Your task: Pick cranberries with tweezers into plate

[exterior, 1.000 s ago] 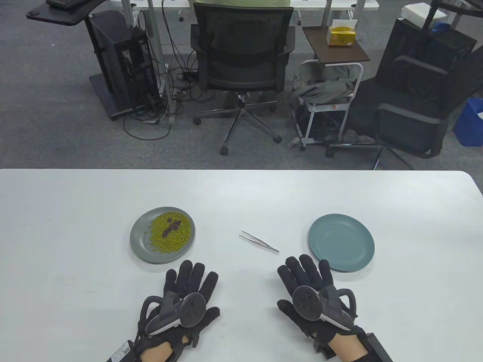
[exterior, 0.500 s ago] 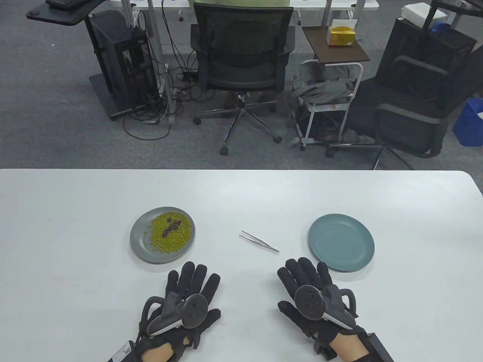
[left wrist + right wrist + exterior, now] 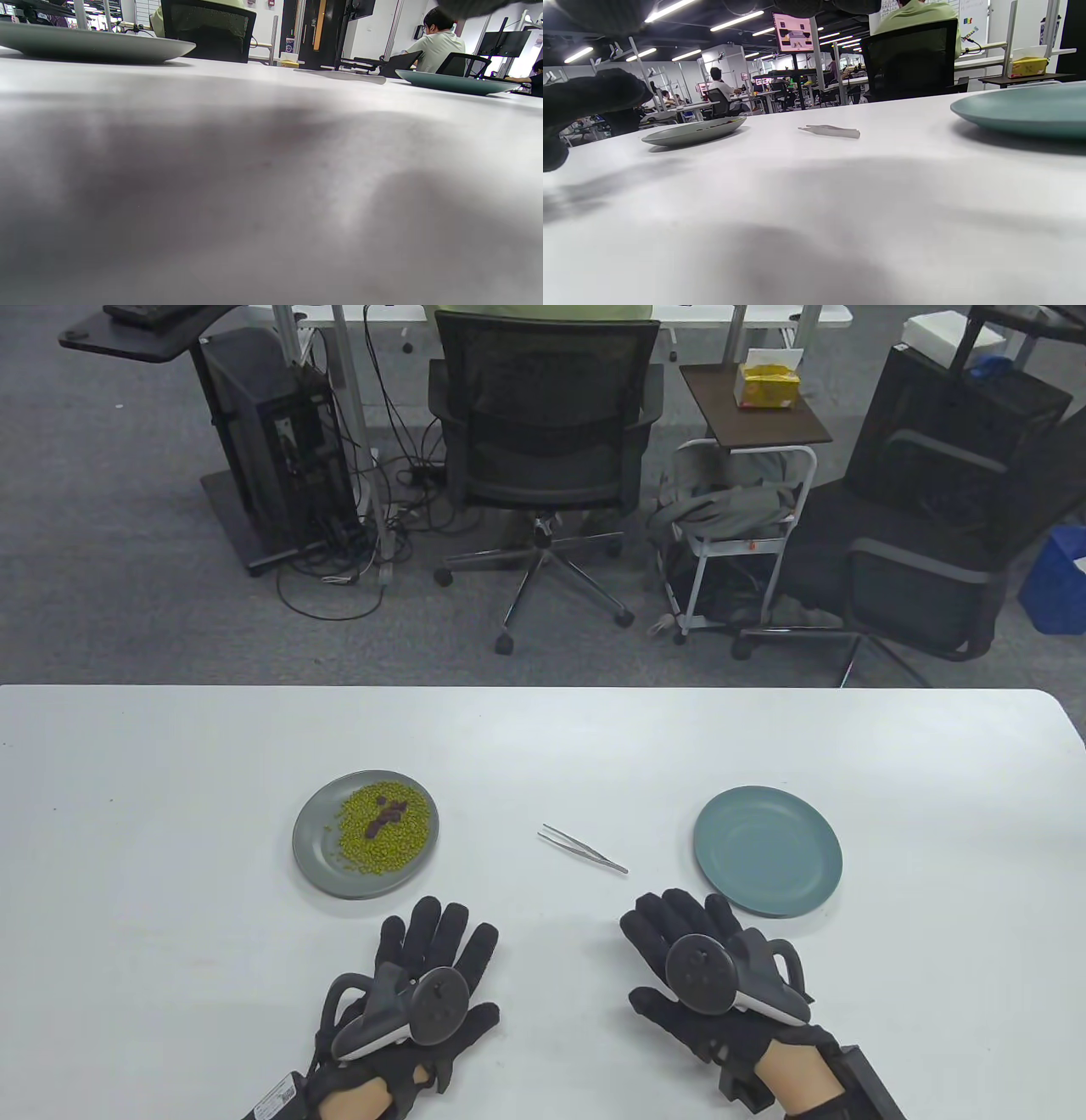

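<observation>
- White table (image 3: 543,746) fills the lower half.
- Grey carpet (image 3: 110,594) lies beyond.
- Black mesh office chair (image 3: 543,415) at twelve o'clock.
- Computer tower (image 3: 271,449) at ten o'clock (cables trail beside it).
- Small brown side table (image 3: 755,411) at one o'clock.
- Ceiling strip lights (image 3: 736,20).

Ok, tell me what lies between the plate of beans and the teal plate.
Only the tweezers lie there, on the bare white table, between the grey plate and the teal plate, touching neither. The table view shows it.

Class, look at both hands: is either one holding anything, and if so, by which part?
Nothing is held. The left hand and right hand are open; the tweezers lie untouched between the plates.
</observation>
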The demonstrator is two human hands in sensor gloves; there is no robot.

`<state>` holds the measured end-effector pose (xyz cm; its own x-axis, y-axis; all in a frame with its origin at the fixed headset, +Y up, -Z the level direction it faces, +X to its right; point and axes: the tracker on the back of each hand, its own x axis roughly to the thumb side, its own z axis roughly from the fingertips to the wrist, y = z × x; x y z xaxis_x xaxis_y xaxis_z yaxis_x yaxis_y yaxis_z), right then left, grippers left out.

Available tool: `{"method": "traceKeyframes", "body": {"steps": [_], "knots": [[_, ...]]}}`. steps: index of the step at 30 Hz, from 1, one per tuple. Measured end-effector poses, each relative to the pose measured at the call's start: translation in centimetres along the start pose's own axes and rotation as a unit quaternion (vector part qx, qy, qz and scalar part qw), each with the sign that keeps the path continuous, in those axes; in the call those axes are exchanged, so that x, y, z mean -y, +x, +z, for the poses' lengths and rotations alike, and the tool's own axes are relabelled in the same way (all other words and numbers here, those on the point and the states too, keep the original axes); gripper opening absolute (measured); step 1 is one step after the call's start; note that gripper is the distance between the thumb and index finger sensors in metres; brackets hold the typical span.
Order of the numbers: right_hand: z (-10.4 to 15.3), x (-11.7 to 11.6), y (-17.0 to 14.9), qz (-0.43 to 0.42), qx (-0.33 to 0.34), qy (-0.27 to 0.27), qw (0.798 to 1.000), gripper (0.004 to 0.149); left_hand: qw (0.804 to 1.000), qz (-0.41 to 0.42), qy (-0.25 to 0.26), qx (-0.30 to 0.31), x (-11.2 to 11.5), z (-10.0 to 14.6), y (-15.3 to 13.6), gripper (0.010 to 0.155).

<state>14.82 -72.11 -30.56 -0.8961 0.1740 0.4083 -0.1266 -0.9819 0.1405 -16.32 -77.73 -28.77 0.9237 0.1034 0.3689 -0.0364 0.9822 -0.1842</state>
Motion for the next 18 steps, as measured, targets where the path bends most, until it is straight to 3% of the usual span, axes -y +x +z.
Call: {"method": "traceKeyframes", "body": {"steps": [4,10,14,18], "knots": [[-1.5,2.7,0.6,0.038,-0.002,-0.006,0.999,0.076,1.000,0.000,-0.002,0.001,0.1,0.0,0.0,0.085],[-6.8,5.2,0.8,0.042,-0.045,-0.008,0.998,0.070,1.000,-0.001,-0.002,0.003,0.1,0.1,0.2,0.084],[-11.5,4.3,0.3,0.049,-0.094,0.006,0.994,0.072,1.000,-0.005,0.000,0.006,0.1,0.1,0.4,0.084],[-16.2,1.2,-0.1,0.050,-0.151,0.035,0.987,0.074,1.000,-0.005,-0.005,0.007,0.2,0.0,0.4,0.084]]}}
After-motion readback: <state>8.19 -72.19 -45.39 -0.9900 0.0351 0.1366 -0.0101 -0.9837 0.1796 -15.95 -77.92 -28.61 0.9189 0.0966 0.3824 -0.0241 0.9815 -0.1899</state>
